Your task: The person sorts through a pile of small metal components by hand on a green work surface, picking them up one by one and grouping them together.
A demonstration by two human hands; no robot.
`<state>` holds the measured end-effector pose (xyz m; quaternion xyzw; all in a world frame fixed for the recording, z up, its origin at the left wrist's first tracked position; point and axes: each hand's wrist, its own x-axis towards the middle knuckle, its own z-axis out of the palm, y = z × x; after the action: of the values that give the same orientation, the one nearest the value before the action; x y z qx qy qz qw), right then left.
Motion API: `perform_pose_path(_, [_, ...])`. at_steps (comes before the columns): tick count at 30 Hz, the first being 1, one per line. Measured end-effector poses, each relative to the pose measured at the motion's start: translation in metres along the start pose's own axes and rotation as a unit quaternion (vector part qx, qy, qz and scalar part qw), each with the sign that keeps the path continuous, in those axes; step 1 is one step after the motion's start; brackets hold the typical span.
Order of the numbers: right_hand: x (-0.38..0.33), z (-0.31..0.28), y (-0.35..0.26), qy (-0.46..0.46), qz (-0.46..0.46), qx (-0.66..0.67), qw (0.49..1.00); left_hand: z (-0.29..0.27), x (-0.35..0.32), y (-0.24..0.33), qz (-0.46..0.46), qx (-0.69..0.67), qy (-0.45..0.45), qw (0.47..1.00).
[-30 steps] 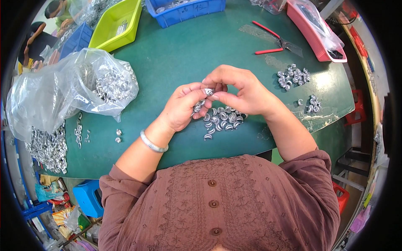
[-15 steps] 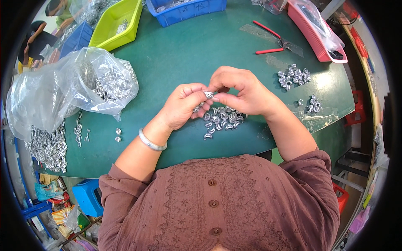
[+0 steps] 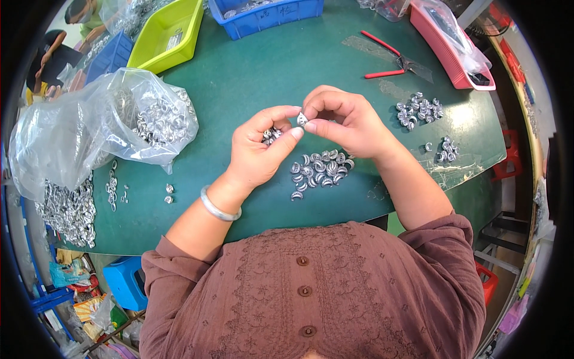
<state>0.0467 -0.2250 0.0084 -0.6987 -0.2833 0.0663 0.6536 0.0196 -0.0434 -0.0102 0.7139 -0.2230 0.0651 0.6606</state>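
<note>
Between my fingertips is a small silver metal piece, its exact kind too small to tell. My right hand pinches it with thumb and forefinger. The thumb and forefinger of my left hand meet its near side. Several more small silver pieces lie cupped in the left palm, under the curled fingers. Just below the hands, a loose heap of silver crescent-shaped pieces rests on the green table. A pale bangle circles my left wrist.
Red-handled pliers lie at the far right, beyond two small piles of silver pieces. A clear plastic bag of metal parts and a heap of chain-like pieces stand left. Lime, blue and pink baskets line the far side.
Both hands have lifted slightly away from the heap. My left hand has turned and opened its palm, showing the cupped pieces. The pinched piece has moved a little farther off.
</note>
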Motion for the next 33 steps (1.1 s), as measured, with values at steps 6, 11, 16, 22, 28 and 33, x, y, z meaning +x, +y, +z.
perform_pose_path(6, [0.0, -0.001, -0.003, -0.029, 0.101, 0.175, 0.979, 0.001, 0.002, -0.003, 0.052, 0.074, -0.004, 0.996])
perform_pose_path(11, [0.0, -0.003, -0.008, -0.033, 0.129, 0.169, 0.977, 0.004, 0.001, -0.002, 0.048, 0.052, 0.019, 0.997])
perform_pose_path(16, [0.001, 0.002, -0.006, -0.029, 0.102, 0.19, 0.976, 0.003, -0.001, -0.005, 0.014, 0.027, 0.022, 0.999])
perform_pose_path(22, [0.0, 0.0, -0.006, -0.026, 0.094, 0.139, 0.985, 0.001, -0.001, -0.003, -0.046, 0.008, 0.019, 0.999])
perform_pose_path(28, [0.0, 0.001, -0.009, -0.006, 0.143, 0.099, 0.985, 0.001, -0.003, 0.002, -0.125, -0.091, -0.014, 0.988])
perform_pose_path(33, [0.0, 0.001, -0.009, 0.01, 0.141, 0.076, 0.987, 0.001, -0.002, 0.004, -0.194, -0.134, -0.042, 0.971])
